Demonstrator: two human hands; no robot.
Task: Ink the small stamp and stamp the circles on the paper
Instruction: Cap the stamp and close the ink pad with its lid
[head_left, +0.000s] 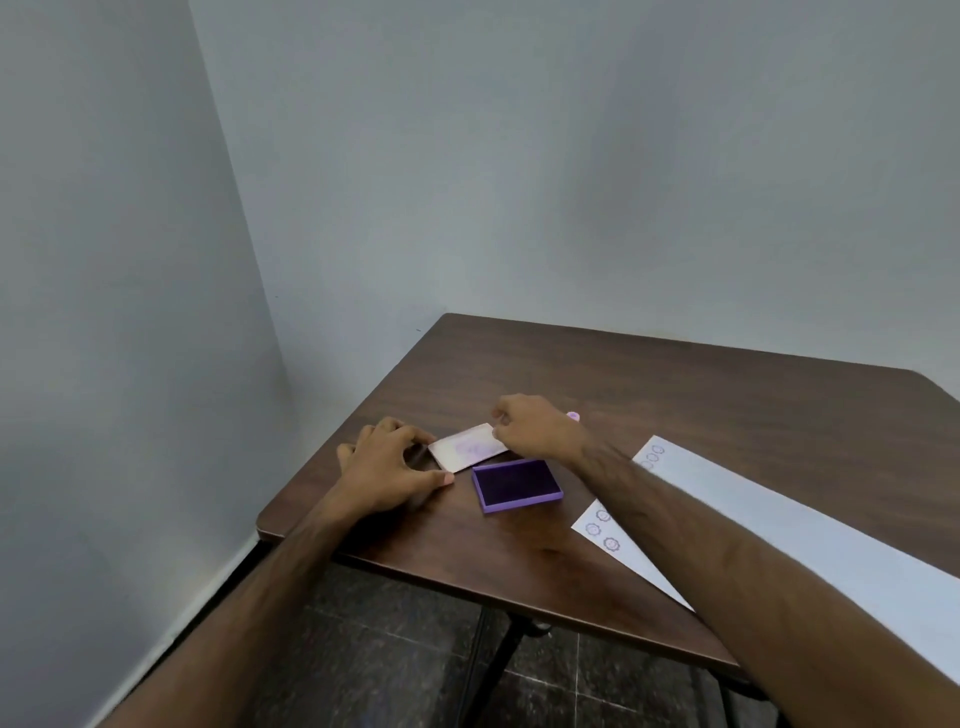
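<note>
Dark wood table (675, 395) in a grey-walled corner — both hands at the ink pad's lid.

Left hand (387, 470) rests on the table, fingertips touching the left edge of the white lid (467, 447); right hand (537, 426) pinches the lid's far right corner. Just beside it, the open purple ink pad (516, 484) lies flat. A small pink stamp (572, 416) peeks out behind the right hand. Paper (779, 519) with stamped circles lies to the right — under the right forearm.

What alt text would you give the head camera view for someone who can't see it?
Two bare hands touch a pale lid lying beside an open purple ink pad on a brown table. White paper with stamped circles lies to the right.
</note>
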